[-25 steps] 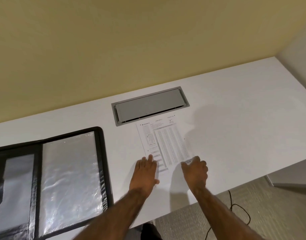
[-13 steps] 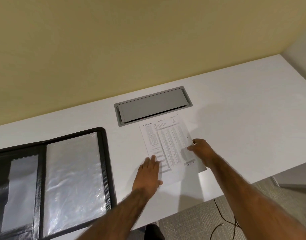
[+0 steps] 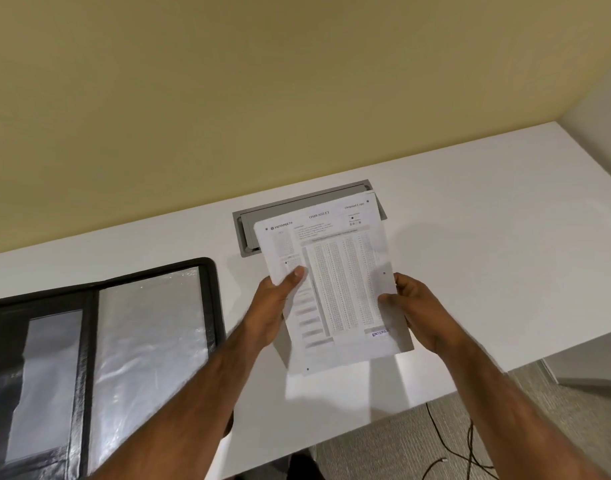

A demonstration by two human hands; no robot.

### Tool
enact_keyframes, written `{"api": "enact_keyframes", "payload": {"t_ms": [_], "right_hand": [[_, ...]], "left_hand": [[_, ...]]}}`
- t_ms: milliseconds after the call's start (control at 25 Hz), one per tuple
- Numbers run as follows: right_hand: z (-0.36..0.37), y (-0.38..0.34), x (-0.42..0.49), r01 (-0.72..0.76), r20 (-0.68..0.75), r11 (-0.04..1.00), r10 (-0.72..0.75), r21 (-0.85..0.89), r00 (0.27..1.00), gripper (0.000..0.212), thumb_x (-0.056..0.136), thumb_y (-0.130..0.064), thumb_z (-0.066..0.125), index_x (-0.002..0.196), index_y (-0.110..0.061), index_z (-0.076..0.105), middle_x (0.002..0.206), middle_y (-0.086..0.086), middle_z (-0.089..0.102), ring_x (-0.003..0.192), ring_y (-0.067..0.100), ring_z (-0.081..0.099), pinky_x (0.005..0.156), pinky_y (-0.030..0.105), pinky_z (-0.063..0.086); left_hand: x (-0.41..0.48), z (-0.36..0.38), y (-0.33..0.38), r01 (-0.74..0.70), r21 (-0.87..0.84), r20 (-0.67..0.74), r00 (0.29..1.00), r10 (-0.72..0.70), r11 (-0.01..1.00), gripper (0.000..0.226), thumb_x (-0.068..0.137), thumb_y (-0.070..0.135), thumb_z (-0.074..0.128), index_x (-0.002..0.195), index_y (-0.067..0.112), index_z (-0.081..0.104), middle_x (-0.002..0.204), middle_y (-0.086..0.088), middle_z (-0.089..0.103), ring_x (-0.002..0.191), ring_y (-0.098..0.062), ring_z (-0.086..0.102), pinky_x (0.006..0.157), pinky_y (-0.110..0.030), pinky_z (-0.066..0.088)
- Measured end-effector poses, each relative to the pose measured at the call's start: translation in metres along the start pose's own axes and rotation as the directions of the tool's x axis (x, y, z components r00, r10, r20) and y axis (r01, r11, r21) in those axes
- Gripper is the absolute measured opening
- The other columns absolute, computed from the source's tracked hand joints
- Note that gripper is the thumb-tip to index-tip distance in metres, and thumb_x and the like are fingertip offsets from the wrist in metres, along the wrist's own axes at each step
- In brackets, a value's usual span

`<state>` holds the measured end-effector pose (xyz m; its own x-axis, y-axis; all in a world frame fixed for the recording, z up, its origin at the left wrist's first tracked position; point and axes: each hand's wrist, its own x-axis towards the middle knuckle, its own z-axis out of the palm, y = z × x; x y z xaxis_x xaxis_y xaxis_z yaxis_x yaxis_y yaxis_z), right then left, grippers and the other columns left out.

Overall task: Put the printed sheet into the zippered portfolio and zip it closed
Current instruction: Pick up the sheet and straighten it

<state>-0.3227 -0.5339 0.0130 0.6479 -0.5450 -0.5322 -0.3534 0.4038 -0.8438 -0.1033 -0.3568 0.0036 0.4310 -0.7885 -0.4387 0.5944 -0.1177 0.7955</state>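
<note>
Lifted off the tabletop (image 3: 487,237) since the earlier frame, the OMR sheet (image 3: 335,289) is now in the air, hiding part of the grey cable hatch (image 3: 248,230). Your left hand (image 3: 272,306) pinches its left edge and your right hand (image 3: 418,310) grips its right edge. Your zippered portfolio (image 3: 151,341) lies open at left, apart.

Printed sheet (image 3: 335,289): "VIDYAPEETH", "OMR SHEET", "Original Copy" at top; "ENTERED" near bottom.
</note>
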Motion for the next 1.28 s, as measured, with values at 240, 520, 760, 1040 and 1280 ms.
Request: {"api": "enact_keyframes", "payload": {"t_ms": [240,520,760,1040,1280], "right_hand": [[0.022,-0.012,-0.002,0.154,-0.082,0.987,-0.150,0.038,0.985,0.037,0.087,0.007,0.058,0.114,-0.015,0.071,0.114,0.010,0.074,0.106,0.031,0.071,0.088,0.041,0.057],[0.048,-0.018,0.005,0.249,-0.284,0.968,-0.239,-0.001,0.928,0.027,0.090,-0.001,0.061,0.106,-0.020,0.071,0.105,0.005,0.076,0.100,0.025,0.071,0.087,0.039,0.058],[0.057,-0.020,0.006,0.258,-0.310,0.966,-0.255,-0.030,0.916,0.035,0.088,-0.002,0.062,0.095,-0.034,0.072,0.096,-0.008,0.077,0.093,0.014,0.071,0.080,0.031,0.057],[0.061,-0.022,0.003,0.298,-0.290,0.954,-0.294,-0.029,0.911,0.043,0.085,-0.003,0.061,0.092,-0.044,0.074,0.092,-0.011,0.076,0.088,0.007,0.070,0.078,0.031,0.058],[0.062,-0.017,0.003,0.282,-0.291,0.958,-0.285,-0.053,0.914,0.034,0.082,-0.005,0.057,0.101,-0.030,0.068,0.100,0.002,0.073,0.098,0.021,0.067,0.084,0.040,0.055]], "left_hand": [[-0.006,0.026,0.020,-0.097,0.247,-0.120,0.984,0.129,0.964,0.030,0.079,0.037,0.079,0.108,0.030,0.074,0.109,0.002,0.077,0.102,-0.019,0.073,0.097,-0.044,0.055],[-0.009,0.024,0.017,-0.147,0.303,-0.210,0.953,0.217,0.942,0.037,0.085,0.029,0.078,0.119,0.021,0.070,0.111,0.001,0.076,0.103,-0.020,0.072,0.094,-0.043,0.058],[-0.010,0.017,0.015,-0.156,0.286,-0.249,0.941,0.230,0.946,0.044,0.074,0.038,0.085,0.114,0.026,0.070,0.107,0.004,0.076,0.103,-0.019,0.071,0.091,-0.038,0.059],[-0.012,0.021,0.015,-0.218,0.309,-0.240,0.924,0.298,0.926,0.019,0.075,0.043,0.083,0.090,0.049,0.074,0.093,0.023,0.075,0.088,-0.001,0.072,0.067,-0.013,0.056],[-0.010,0.013,0.004,-0.204,0.334,-0.239,0.926,0.292,0.920,0.025,0.078,0.037,0.083,0.100,0.037,0.072,0.095,0.016,0.077,0.094,-0.008,0.073,0.075,-0.017,0.058]]}}
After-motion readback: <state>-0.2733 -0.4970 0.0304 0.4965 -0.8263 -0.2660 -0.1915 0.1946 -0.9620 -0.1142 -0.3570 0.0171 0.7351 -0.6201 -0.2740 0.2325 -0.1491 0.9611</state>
